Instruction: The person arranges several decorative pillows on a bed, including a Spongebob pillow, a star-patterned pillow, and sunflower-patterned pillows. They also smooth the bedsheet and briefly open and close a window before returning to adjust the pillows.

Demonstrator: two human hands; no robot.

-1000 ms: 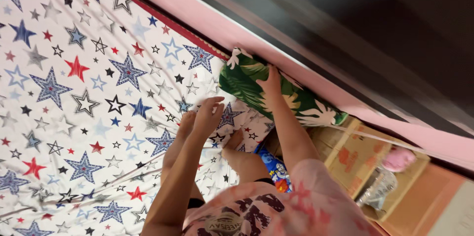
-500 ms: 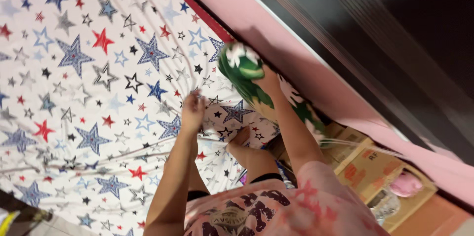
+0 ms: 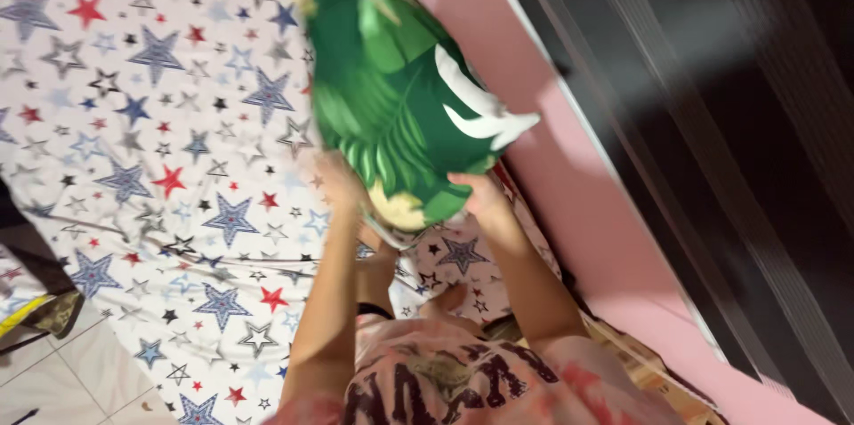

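Above the white star-printed bed sheet [image 3: 160,167], I hold the green leaf-patterned fabric pillow [image 3: 400,96], left grip [image 3: 342,183] and right grip [image 3: 485,198] both clasping its lower edge.

The person wears a pale pink short-sleeved shirt [image 3: 463,385], seen at the bottom centre of the frame. It is mottled with darker pink and reddish blotches, strongest toward the lower right. Across the front run large, dark, blocky printed letters, and below them sits a small round emblem in dull olive and cream. The sleeves end high on the upper arms, so both forearms are bare. The left hand [image 3: 336,180] and right hand [image 3: 485,198], in the middle of the frame, carry no rings, watch or bands that can be made out; motion blur softens the left one.
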